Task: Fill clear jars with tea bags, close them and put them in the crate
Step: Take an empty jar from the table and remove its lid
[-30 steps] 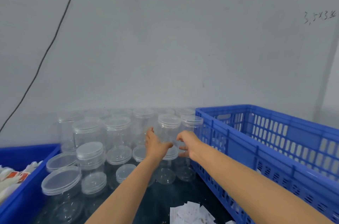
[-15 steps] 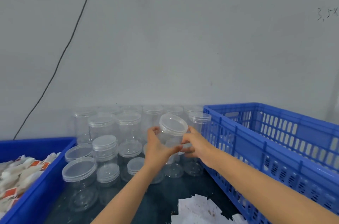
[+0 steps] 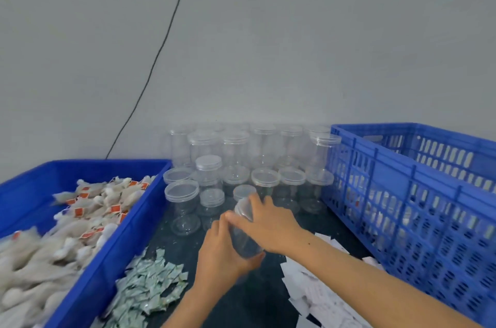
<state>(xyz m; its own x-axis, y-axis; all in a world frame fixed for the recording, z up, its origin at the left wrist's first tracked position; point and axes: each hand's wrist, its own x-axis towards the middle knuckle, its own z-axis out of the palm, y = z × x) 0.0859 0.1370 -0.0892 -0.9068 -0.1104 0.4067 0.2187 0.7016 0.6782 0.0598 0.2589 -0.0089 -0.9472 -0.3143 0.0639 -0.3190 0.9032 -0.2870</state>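
A clear plastic jar (image 3: 244, 239) with its lid on is tilted above the dark table, held between both hands. My left hand (image 3: 221, 252) grips the jar's lower body from the left. My right hand (image 3: 268, 223) wraps over its upper part and lid. Several more clear lidded jars (image 3: 236, 156) stand stacked against the wall behind. A blue tray (image 3: 128, 225) on the left holds a heap of white tea bags (image 3: 80, 209) with orange tags. The blue slotted crate (image 3: 402, 193) stands on the right.
Small green-printed packets (image 3: 150, 284) lie in a pile on the table by the tray. White paper slips (image 3: 316, 290) are scattered under my right forearm. A black cable (image 3: 158, 54) runs down the grey wall.
Both hands lifted one jar out of the stack and drew it toward me and down, tilting it. The view swung left, bringing the tray of tea bags into sight.
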